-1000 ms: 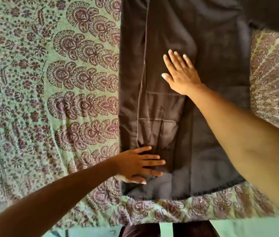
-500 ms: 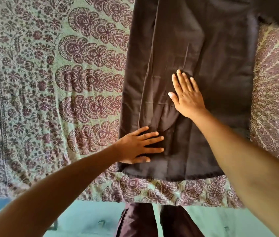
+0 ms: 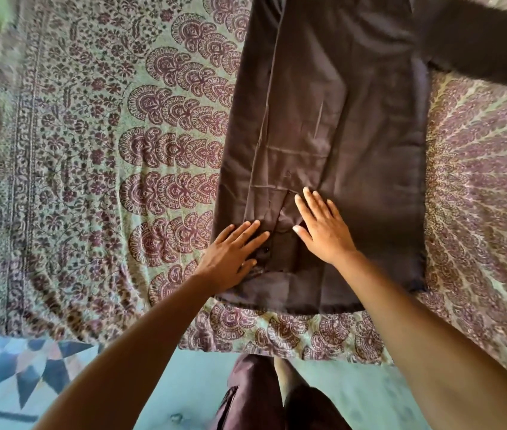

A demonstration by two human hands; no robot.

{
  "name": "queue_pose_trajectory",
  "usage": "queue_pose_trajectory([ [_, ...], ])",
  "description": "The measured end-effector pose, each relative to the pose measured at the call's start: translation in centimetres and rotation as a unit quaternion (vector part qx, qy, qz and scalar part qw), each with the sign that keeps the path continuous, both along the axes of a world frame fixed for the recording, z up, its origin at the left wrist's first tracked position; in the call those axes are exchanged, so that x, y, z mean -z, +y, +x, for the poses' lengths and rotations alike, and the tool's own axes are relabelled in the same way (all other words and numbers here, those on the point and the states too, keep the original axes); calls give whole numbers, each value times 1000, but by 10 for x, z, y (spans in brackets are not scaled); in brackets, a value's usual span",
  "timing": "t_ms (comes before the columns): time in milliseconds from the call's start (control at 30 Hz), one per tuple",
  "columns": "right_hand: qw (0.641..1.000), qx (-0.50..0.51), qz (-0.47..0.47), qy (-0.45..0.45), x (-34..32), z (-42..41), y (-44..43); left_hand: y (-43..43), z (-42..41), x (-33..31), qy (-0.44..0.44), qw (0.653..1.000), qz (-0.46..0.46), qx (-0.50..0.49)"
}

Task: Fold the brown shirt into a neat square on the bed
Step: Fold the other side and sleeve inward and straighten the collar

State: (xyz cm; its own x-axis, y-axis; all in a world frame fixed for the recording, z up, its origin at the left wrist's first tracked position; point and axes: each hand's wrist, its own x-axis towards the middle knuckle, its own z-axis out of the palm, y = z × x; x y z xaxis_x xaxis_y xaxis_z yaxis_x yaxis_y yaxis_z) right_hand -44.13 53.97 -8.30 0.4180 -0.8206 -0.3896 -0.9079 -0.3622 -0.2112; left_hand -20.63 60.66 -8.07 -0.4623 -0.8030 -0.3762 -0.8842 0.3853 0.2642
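Left hand [image 3: 230, 256] is lying flat on the brown shirt [image 3: 354, 103], palm down, fingers straight and slightly spread, gripping nothing. It is pressing on the near left part of the garment, with the wrist crossing the shirt's left edge and the fingertips pointing far and right. Right hand [image 3: 323, 231] is likewise resting open and flat, palm down, fingers extended close together and pointing to the far side, holding no cloth. It is sitting just right of the left hand. The two are near each other but not touching, with a small pucker of fabric lying between them.

I am noting that the shirt is lying lengthwise on the bed [image 3: 308, 336], running from near to far. A long panel is lying folded over along its left side, giving a straight left edge. Its hem is lying just short of the near edge of the bed, not overhanging. One sleeve [image 3: 478, 48] is stretching out to the far right.

The bedspread [image 3: 91, 150], pale green with maroon paisley and floral print, is showing on both sides of the shirt. The floor [image 3: 339, 386] is showing pale green near the bed, with a star pattern at the near left. My legs [image 3: 255, 395], in dark trousers, are standing close to the bed's near edge.
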Motion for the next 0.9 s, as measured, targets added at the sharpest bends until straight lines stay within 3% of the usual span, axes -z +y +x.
queue_pose_trajectory([
  [167,999,-11,17,-29,-7,-4,-9,-3,-1,-6,13,1000,1,-17],
  [267,996,1,3,-87,-18,-10,-18,-17,-6,-17,75,994,-10,-77],
  [367,993,49,-1,-112,-30,-23,-36,-52,-14,-32,120,983,0,-140],
  [600,983,136,-48,-112,-57,-73,-105,-137,-67,-58,132,978,8,-162],
  [900,924,331,-71,-175,-37,-169,-173,-156,-195,-51,121,975,92,-164],
])
